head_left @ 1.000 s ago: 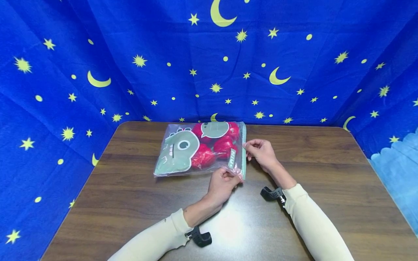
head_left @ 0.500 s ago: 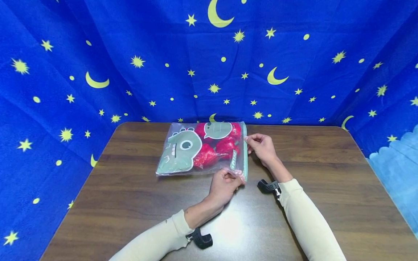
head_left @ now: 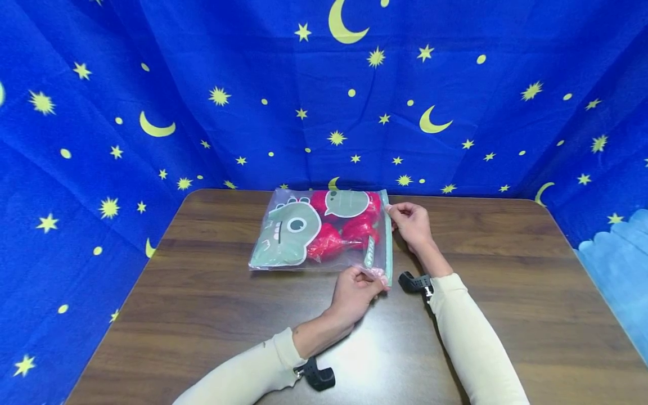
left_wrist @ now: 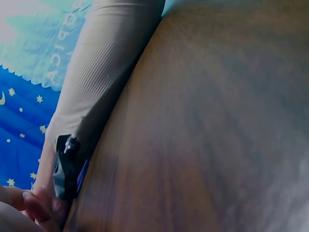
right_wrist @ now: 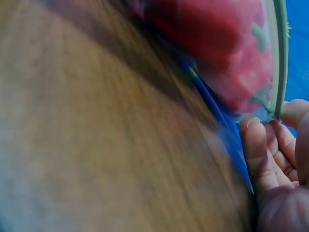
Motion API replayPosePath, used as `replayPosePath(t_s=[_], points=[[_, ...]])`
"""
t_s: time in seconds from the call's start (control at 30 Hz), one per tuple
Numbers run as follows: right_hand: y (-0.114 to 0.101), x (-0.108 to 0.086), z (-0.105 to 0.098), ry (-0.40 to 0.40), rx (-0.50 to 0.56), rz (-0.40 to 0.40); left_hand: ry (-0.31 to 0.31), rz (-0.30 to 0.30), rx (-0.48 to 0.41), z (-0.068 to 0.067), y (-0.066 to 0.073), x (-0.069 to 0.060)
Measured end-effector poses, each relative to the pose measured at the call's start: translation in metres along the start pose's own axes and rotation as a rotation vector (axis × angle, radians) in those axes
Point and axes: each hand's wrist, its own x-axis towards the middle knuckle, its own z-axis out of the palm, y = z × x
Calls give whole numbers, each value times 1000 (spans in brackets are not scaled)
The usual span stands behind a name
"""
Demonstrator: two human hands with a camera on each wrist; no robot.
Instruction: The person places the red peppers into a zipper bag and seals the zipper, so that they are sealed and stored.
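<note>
A clear zip bag [head_left: 344,260] with a green monster print lies on its side near the table's back edge. Several red bell peppers [head_left: 325,241] show through the plastic, and their green stems appear in the right wrist view. My left hand [head_left: 349,295] pinches the bag's near right corner. At the far part of the green zip edge [head_left: 388,242], my right hand [head_left: 412,225] pinches the strip between thumb and fingers. In the right wrist view, the right-hand fingers [right_wrist: 256,145] meet at the end of that strip. Whether the zip is fastened cannot be told.
The brown wooden table [head_left: 202,326] has a blue star-and-moon curtain [head_left: 283,73] behind it and on the left. A light blue scalloped cloth [head_left: 617,259] hangs at the right. Each wrist carries a black mount [head_left: 320,376].
My right hand has slid away from me along the zip edge toward the far corner. The bag has shifted slightly right, with the left hand still pinching its near corner.
</note>
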Motion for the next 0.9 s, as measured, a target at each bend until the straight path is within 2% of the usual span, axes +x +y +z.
replayPosePath(t_s=[0.33,0.43,0.67,0.9], points=[[1,14,3,164,-84,-4,-1,26,-3,5,-2,-1],[1,18,4,184,-86,5,-7,38,10,6,-3,-3],[3,26,5,231,-72,21,-35,14,41,7,-3,-5],[2,27,5,257,-6,32,-30,35,37,6,-3,-4]])
